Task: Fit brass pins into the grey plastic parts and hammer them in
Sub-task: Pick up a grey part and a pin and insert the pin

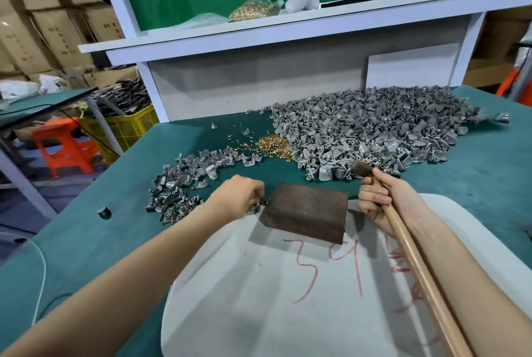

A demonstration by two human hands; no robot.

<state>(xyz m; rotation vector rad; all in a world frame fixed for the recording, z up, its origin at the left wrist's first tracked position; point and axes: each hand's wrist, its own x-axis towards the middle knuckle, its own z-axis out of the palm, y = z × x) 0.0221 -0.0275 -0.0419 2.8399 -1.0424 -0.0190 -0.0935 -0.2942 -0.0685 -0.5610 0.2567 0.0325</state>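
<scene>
**Worktop** (86,241): teal, matte, felt-like covering.

**White sheet** (259,313): smooth, with rounded corners and red scrawl. It lies near centre, under the block.

**Large heap** (374,132) of grey plastic parts: far right. The parts are dull moulded scoop shapes with small tubular lugs.

**Small heap** (184,184): left, same parts. I cannot tell whether these are already pinned.

**Hammer** (417,264): long, round, pale wooden handle with a dark stubby head, which sits beyond the block's far right corner. The right hand (380,198) has its grip clamped round the handle just below the head.

**Block** (305,212): brown, rust-textured slab with a flat, bare top. Judged to serve as the anvil.

**Left hand** (239,198): knuckles up, fingers curled down at the block's left edge over a grey part (254,209) and glints of brass. The fingertips are hidden, so I cannot tell whether the grip is closed.

**Brass pins** (273,145): loose, shiny pile beyond the block, at the large heap's left edge.

**Step in hand**, by judgement: fitting a pin into a part, with no hammering yet. The next move calls for the part to be seated flat on the block with its pin upright and steadied, fingers clear, then short square taps.
</scene>
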